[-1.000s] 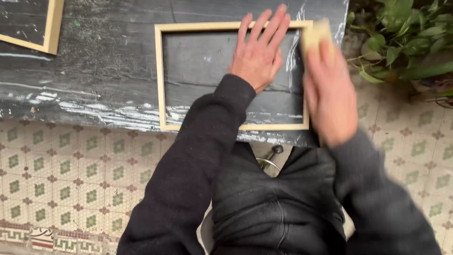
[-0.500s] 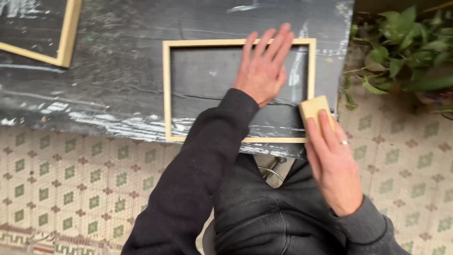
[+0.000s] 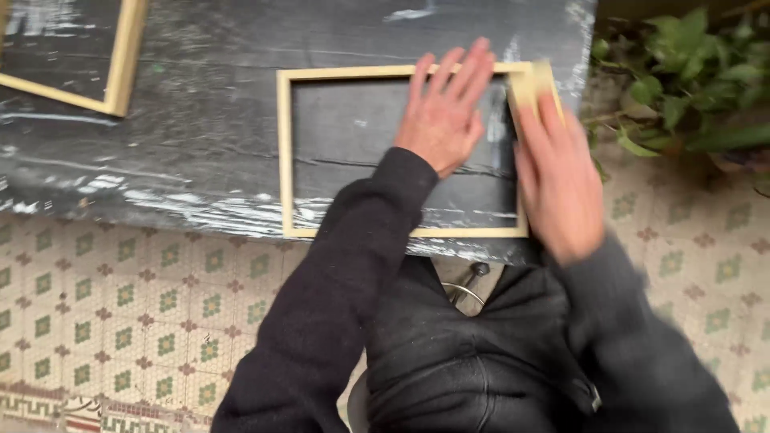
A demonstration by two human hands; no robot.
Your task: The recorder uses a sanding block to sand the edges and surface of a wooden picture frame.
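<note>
On the black plastic-covered table [image 3: 160, 160], the left hand [image 3: 443, 112] lies flat and open, pinning the light, stiff pale rectangular wooden frame [image 3: 285, 152]; at three o'clock, the blurred right hand [image 3: 557, 176] grips a small yellowish sanding block [image 3: 536, 80].

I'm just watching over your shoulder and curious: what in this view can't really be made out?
- Right hand: motion-blurred in the head view, so its grip on the pale block is unclear.
- Frame: its right rail is partly covered by that hand and block.
- Left hand hides part of the frame's top rail and the dark sheet beneath.
- Second frame: cut off by the top and left edges.
- Plant: cut off at the right, out of focus.
</note>
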